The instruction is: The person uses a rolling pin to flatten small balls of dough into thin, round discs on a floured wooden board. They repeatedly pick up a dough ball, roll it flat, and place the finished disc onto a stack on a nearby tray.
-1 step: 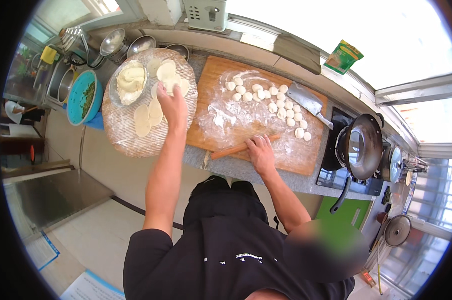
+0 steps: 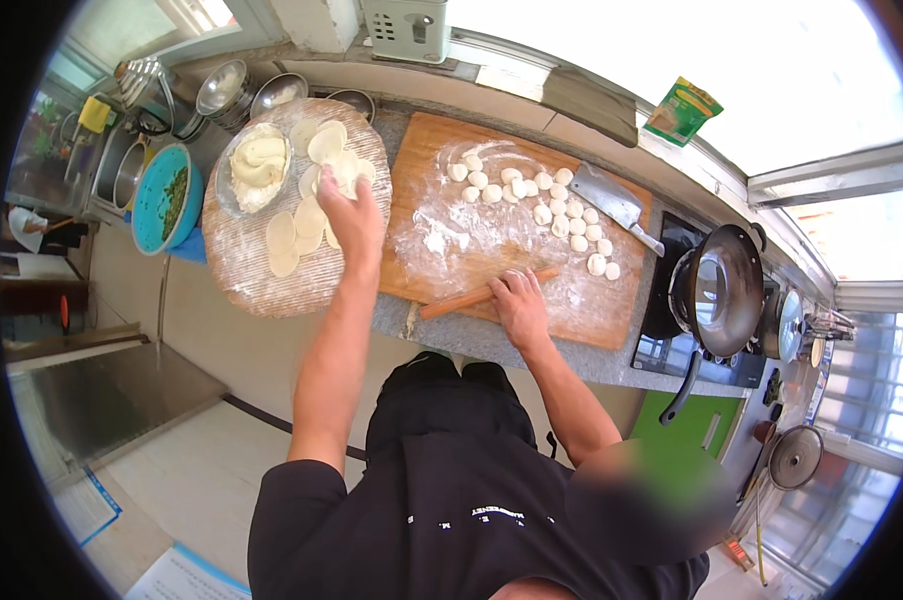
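My left hand (image 2: 354,215) is over the right part of a round, floured ridged board (image 2: 247,270), with thumb and fingers apart. Just beyond its fingertips lie overlapping round dough wrappers (image 2: 328,143); more wrappers (image 2: 282,238) lie to its left. My right hand (image 2: 521,308) rests closed over a wooden rolling pin (image 2: 462,303) at the near edge of a wooden cutting board (image 2: 412,190). Several small dough pieces (image 2: 559,207) sit on that floured board, beside a cleaver (image 2: 612,200). A clear bowl of dough and flour (image 2: 259,172) stands on the round board.
A turquoise basin (image 2: 175,225) with chopped greens stands at the left, near metal bowls (image 2: 280,92). On the right, a black wok (image 2: 727,290) sits on the stove, its handle pointing toward me. A green packet (image 2: 683,111) is by the window.
My left hand has shifted slightly right and toward me, its thumb and fingers spreading wider over the wrappers. My right hand and the rolling pin have stayed in place.
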Motion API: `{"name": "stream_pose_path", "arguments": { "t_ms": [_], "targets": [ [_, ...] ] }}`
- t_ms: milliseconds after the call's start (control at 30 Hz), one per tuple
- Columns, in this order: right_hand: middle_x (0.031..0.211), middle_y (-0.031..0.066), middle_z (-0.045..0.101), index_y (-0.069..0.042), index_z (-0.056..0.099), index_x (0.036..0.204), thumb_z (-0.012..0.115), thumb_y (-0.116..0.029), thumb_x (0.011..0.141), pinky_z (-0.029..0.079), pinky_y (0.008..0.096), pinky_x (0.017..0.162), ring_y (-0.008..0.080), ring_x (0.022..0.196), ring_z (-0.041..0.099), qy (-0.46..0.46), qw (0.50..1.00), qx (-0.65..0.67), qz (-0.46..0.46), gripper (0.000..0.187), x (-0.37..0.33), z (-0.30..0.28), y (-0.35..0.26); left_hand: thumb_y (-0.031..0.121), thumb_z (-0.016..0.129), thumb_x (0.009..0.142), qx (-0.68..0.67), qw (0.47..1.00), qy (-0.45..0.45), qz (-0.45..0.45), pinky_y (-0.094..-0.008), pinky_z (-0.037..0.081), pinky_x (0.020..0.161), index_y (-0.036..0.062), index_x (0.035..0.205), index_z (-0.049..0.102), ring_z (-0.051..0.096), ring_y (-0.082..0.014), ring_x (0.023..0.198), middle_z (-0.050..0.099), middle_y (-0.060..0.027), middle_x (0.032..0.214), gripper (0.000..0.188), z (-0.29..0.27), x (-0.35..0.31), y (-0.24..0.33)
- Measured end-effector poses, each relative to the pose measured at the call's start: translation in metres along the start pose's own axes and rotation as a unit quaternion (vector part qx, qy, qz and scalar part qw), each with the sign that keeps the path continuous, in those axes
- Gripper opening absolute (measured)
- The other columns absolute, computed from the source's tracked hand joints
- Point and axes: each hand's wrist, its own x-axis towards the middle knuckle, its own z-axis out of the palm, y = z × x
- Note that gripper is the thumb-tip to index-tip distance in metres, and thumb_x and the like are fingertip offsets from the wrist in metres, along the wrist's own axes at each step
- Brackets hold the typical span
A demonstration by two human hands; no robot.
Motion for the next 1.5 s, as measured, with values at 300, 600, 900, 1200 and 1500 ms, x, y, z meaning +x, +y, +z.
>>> {"name": "stream_pose_path", "arguments": {
  "t_ms": [300,600,900,1200,1500],
  "targets": [
    [0.127,0.0102,0.067,-0.011,0.071,0.127,0.067,-0.017,0.1,0.042,0.0551,0.126,0.032,0.13,0.064,-0.002,1.0,0.006,0.019,0.029,-0.001,0.0,0.0,0.018,0.079,0.098,0.074,0.934,-0.343,0.064,-0.0487,0.058,0.1,0.0006,0.125,0.075,0.071,-0.0394,0.118,0.073,-0.0221,0.128,0.033,0.104,-0.07,0.003],
    [0.122,0.0105,0.065,-0.009,0.071,0.126,0.063,-0.013,0.095,0.043,0.0524,0.125,0.0315,0.126,0.064,0.047,0.999,0.0,-0.01,0.032,-0.014,0.002,0.004,0.017,0.081,0.093,0.111,0.807,-0.559,0.158,-0.0491,0.058,0.092,0.0035,0.113,0.075,0.073,-0.0403,0.104,0.076,-0.0206,0.11,0.026,0.112,-0.102,-0.009],
    [0.124,0.0091,0.066,-0.009,0.072,0.128,0.068,-0.016,0.098,0.043,0.0533,0.125,0.0313,0.128,0.065,0.005,1.0,0.01,0.007,0.031,-0.043,-0.006,0.018,0.019,0.075,0.101,0.122,0.772,-0.596,0.185,-0.0466,0.057,0.096,0.002,0.116,0.076,0.074,-0.0335,0.111,0.076,-0.0191,0.119,0.023,0.094,-0.132,0.027],
    [0.117,0.0117,0.066,-0.006,0.072,0.125,0.062,-0.013,0.094,0.047,0.0506,0.119,0.0335,0.123,0.064,0.011,0.998,0.067,0.006,0.033,-0.041,-0.01,0.022,0.055,0.054,0.111,0.217,0.73,-0.502,0.409,-0.0539,0.014,0.14,0.0143,0.176,0.034,0.022,-0.0319,0.17,0.029,-0.0136,0.182,0.079,0.15,-0.184,0.023],
    [0.121,0.0101,0.067,-0.007,0.073,0.124,0.074,-0.015,0.092,0.051,0.0488,0.109,0.0345,0.122,0.066,0.017,0.997,0.077,0.02,0.032,-0.04,-0.012,0.024,0.062,0.049,0.111,0.215,0.726,-0.504,0.416,-0.0538,0.013,0.14,0.0155,0.177,0.032,0.025,-0.0304,0.168,0.033,-0.0135,0.179,0.082,0.147,-0.173,0.044]
  ]
}}
